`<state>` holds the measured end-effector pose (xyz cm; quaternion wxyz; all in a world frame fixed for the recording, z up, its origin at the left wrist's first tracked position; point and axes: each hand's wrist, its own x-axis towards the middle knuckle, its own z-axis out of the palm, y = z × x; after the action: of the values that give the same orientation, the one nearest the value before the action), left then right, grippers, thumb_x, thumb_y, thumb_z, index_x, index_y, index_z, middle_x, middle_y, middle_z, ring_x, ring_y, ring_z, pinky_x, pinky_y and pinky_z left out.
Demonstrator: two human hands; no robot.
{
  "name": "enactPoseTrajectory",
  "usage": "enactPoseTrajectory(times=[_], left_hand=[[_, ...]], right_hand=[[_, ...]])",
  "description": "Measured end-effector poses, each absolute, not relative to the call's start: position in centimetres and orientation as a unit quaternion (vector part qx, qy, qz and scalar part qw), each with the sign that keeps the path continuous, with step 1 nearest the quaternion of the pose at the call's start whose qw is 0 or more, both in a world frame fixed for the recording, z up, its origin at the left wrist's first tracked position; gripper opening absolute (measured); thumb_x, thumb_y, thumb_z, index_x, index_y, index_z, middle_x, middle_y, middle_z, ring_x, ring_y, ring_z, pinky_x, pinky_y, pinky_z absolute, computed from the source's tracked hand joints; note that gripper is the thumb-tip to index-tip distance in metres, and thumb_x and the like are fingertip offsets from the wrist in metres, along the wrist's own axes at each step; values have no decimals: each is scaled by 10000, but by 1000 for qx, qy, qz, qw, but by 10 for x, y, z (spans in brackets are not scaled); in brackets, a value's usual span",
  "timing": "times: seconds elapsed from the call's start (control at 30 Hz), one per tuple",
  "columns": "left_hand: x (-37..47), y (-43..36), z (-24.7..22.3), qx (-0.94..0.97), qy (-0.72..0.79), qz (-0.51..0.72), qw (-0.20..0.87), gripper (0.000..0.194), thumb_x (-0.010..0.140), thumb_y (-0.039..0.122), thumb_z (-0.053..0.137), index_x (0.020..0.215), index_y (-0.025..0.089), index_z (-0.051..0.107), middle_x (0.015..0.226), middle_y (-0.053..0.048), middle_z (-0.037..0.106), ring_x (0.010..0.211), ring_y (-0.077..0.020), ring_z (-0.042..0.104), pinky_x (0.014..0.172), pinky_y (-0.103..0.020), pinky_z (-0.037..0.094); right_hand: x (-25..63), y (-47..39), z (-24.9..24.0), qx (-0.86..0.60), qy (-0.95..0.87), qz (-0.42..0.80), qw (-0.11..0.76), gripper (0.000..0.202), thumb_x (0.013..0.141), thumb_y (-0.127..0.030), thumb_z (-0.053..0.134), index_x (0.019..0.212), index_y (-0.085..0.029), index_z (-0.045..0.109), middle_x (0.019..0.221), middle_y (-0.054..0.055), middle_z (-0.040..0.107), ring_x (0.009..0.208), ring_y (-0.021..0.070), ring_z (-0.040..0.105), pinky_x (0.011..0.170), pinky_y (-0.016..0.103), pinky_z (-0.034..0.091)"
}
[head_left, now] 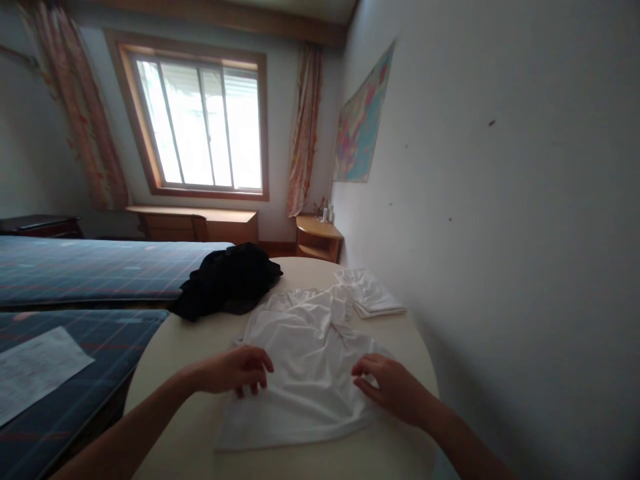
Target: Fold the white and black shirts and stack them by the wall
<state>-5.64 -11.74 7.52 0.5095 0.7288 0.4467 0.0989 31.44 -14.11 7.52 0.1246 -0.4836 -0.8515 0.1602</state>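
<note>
A white shirt (305, 360) lies spread flat on a round cream table (185, 373). My left hand (237, 370) rests on the shirt's left edge with fingers curled down onto the cloth. My right hand (387, 383) touches the shirt's right edge, fingers bent and pinching at the fabric. Beyond the shirt, a folded white garment (373, 293) sits at the table's far right. A crumpled black garment (227, 280) is heaped at the table's far left.
A white wall (500, 200) runs close along the table's right side, with a map (363, 120) on it. Two beds with blue plaid covers (90, 267) stand on the left; a sheet of paper (35, 370) lies on the nearer one. A window and wooden desk are at the back.
</note>
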Motion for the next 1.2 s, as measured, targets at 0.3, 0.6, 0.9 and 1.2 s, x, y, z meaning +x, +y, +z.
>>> enactPoseTrajectory(times=[0.3, 0.6, 0.9, 1.2], left_hand=[[-42, -151, 79, 792, 428, -14, 436, 251, 726, 294, 661, 968, 246, 709, 849, -35, 713, 680, -194, 649, 604, -273, 478], [-43, -85, 68, 798, 512, 235, 215, 312, 885, 379, 515, 1110, 202, 641, 1087, -101, 684, 951, -240, 655, 874, -354, 486], [-58, -28, 35, 731, 672, 111, 43, 451, 1001, 369, 287, 1312, 173, 547, 1274, -152, 627, 1169, -305, 588, 962, -415, 444], [-74, -8, 43, 685, 725, 69, 35, 404, 877, 295, 492, 1246, 142, 558, 1180, -198, 648, 1018, -346, 664, 810, -405, 491]], right_hand=[[336, -164, 81, -517, -804, 293, -8, 134, 763, -335, 651, 758, -206, 687, 690, 7, 665, 611, 146, 578, 581, 234, 408], [311, -128, 85, -487, -831, 234, 136, 246, 839, -374, 612, 990, -203, 704, 957, 62, 712, 878, 200, 643, 799, 282, 486], [307, -116, 84, -544, -830, 113, 43, 241, 869, -381, 574, 924, -203, 727, 914, 101, 727, 850, 247, 673, 751, 313, 471], [322, -70, 90, -630, -771, 88, 46, 305, 932, -373, 462, 986, -185, 696, 877, 99, 749, 762, 210, 698, 648, 269, 448]])
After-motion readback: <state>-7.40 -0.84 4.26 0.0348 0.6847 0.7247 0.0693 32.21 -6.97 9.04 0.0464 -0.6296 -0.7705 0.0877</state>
